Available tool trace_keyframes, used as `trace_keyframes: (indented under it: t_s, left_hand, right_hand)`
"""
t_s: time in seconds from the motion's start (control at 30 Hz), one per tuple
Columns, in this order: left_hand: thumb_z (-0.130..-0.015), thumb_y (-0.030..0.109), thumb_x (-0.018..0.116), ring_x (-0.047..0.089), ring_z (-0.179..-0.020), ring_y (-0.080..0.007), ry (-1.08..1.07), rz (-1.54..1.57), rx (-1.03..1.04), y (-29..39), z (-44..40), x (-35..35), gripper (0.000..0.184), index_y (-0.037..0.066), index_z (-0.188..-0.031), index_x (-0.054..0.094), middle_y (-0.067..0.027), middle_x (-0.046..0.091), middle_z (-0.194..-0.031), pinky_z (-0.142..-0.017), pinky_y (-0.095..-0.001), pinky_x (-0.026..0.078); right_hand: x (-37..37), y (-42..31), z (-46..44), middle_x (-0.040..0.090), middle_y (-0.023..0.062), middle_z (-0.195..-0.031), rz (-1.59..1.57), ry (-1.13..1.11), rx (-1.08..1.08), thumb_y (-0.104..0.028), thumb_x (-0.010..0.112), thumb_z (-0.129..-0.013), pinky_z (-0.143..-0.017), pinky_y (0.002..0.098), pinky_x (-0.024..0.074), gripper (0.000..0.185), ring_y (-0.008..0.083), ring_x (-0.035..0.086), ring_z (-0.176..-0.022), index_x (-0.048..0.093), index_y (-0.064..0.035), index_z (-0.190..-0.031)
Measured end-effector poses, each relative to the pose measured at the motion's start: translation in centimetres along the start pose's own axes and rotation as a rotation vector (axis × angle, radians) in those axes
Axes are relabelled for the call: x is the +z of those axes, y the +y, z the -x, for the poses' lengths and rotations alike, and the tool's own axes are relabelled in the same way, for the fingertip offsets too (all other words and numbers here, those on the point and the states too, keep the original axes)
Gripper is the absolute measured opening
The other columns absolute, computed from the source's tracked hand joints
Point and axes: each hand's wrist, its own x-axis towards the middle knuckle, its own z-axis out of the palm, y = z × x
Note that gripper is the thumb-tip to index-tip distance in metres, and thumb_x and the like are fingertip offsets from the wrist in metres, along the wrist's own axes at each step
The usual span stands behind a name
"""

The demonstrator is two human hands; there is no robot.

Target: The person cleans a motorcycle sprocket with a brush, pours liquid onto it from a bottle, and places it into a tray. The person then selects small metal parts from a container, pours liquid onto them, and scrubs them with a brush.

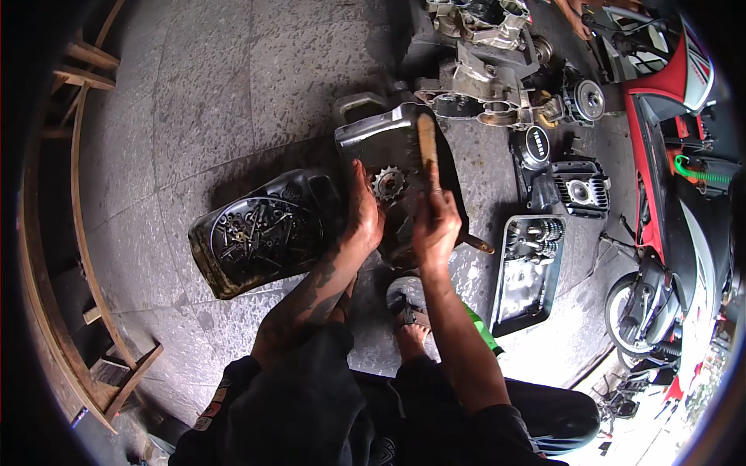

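My left hand [365, 213] holds a toothed metal sprocket [388, 183] over an open-cut jerrycan [364, 132]. One digit points up along the sprocket's left side; the other fingers are largely hidden. In my right hand [437, 229] is a wooden-handled brush [427, 144], gripped at its near end. The brush's far end lies just right of the sprocket, above the jerrycan's dark inside. Left of my left hand sits a black cut-open container [203, 268] with many bolts and small metal parts [264, 225] in it.
To the right, a metal tray [536, 314] holds gear shafts [546, 231]. Engine casings [482, 85], a YAMAHA cover [535, 147] and a finned cylinder part [579, 190] lie beyond. A red motorcycle [645, 171] stands far right, a wooden frame [81, 233] left. Another person's hand [579, 25] shows top right.
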Motion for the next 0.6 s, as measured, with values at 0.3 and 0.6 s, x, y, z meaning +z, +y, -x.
trace_keyframes:
  t_s: [0.3,0.6]
  left_hand:
    - [-0.092,0.067,0.026,0.061,-0.1,-0.0265,-0.194,0.141,-0.138,1.8,-0.3,1.1,0.076,0.004,-0.129,0.048,-0.0134,0.063,-0.112,-0.093,-0.0437,0.046]
    - [-0.095,0.053,0.043,0.055,-0.112,-0.0184,-0.031,0.088,-0.001,2.2,0.0,2.0,0.053,0.013,-0.128,0.051,-0.0026,0.059,-0.122,-0.092,-0.0376,0.045]
  right_hand:
    - [0.3,-1.2,2.7,0.053,0.0158,-0.075,-0.038,-0.145,-0.099,0.001,0.058,-0.083,-0.061,0.0358,0.0467,0.052,0.0285,0.054,-0.064,0.053,-0.0113,-0.133]
    - [-1.0,0.4,2.2,0.063,0.0188,-0.092,0.02,-0.001,0.061,-0.001,0.055,-0.085,-0.068,0.0401,0.0484,0.051,0.0315,0.058,-0.072,0.05,-0.012,-0.136]
